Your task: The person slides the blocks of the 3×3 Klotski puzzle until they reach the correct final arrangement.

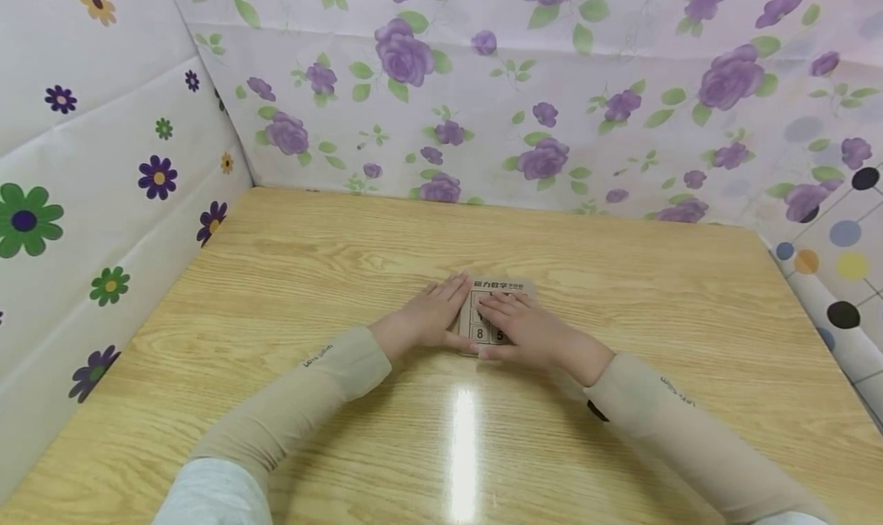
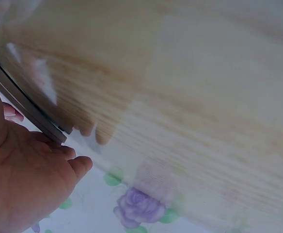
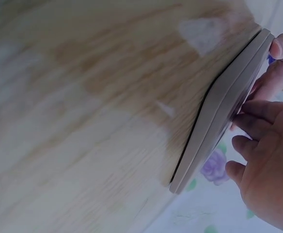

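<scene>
A flat beige number sliding puzzle lies on the table, with a dark printed heading along its far edge. Tiles reading 8 and 5 show near its front; fingers cover most of the others. My left hand rests along the puzzle's left side, fingers straight and thumb across the near edge. Over the tiles lies my right hand, fingertips touching the face and thumb close to the left thumb. In the right wrist view the puzzle's thick edge stands beside the right fingers.
The wooden table reaches back to a floral cloth wall. Another patterned cloth stands along the left, and a dotted one along the right. A bright light reflection falls on the table in front of the hands.
</scene>
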The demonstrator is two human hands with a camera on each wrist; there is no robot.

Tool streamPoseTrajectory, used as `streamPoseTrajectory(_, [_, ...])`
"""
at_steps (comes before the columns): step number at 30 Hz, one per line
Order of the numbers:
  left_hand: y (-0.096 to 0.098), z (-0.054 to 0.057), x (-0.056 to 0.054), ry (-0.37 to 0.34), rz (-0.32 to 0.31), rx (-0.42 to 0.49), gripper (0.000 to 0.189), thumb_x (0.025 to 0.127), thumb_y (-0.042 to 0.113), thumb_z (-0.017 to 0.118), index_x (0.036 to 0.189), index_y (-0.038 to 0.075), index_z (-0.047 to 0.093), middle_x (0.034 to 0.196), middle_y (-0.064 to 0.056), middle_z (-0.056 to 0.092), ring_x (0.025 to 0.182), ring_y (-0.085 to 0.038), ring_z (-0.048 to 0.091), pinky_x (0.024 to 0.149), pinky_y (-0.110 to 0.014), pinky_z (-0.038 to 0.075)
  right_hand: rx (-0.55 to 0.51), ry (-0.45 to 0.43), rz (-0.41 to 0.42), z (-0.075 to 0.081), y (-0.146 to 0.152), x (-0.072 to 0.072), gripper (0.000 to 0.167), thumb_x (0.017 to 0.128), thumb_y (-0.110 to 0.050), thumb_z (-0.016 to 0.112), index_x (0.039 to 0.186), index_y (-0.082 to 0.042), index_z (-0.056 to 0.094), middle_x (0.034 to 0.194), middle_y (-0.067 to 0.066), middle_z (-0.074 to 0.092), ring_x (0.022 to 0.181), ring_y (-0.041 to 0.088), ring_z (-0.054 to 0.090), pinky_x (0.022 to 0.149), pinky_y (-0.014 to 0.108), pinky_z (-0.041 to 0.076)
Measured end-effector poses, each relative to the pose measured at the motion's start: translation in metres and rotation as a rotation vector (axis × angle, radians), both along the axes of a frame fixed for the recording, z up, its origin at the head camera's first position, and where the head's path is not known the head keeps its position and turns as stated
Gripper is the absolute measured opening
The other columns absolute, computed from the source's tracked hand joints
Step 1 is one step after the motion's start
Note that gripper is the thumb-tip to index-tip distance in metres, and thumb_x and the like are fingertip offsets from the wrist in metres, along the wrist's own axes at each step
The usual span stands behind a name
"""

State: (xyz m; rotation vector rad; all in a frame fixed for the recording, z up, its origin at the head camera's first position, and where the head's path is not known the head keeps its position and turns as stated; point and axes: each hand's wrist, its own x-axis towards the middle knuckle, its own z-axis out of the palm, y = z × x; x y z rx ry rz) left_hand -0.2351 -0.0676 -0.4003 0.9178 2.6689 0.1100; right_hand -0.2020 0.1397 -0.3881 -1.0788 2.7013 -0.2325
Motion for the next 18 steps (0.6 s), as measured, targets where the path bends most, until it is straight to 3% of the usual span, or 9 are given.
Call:
streamPoseTrajectory(10, [0.000, -0.003, -0.001, -0.006, 0.003, 0.014, 0.114, 0.079, 0.071, 0.055, 0.153, 0.004, 0.001, 0.160, -0.012, -0.004, 0.148, -0.026, 0.000, 0.121, -0.044, 0.006, -0.004, -0.008, 0.000, -0.003, 0.003, -0.004, 0.078, 0.092, -0.058, 0.047, 0.150, -0.008, 0.030, 0.156, 0.009, 0.027, 0.146, 0.031, 0.017, 0.120, 0.050, 0.010])
streamPoseTrajectory(18, [0.001, -0.003, -0.001, 0.000, 0.001, 0.023, 0.114, 0.078, 0.071, 0.055, 0.152, 0.004, 0.001, 0.160, -0.012, -0.004, 0.148, -0.026, 0.001, 0.121, -0.044, 0.007, -0.005, 0.072, 0.028, 0.001, 0.014, 0.009, 0.077, 0.091, -0.052, 0.055, 0.145, 0.000, 0.037, 0.152, 0.016, 0.033, 0.143, 0.036, 0.023, 0.119, 0.053, 0.013])
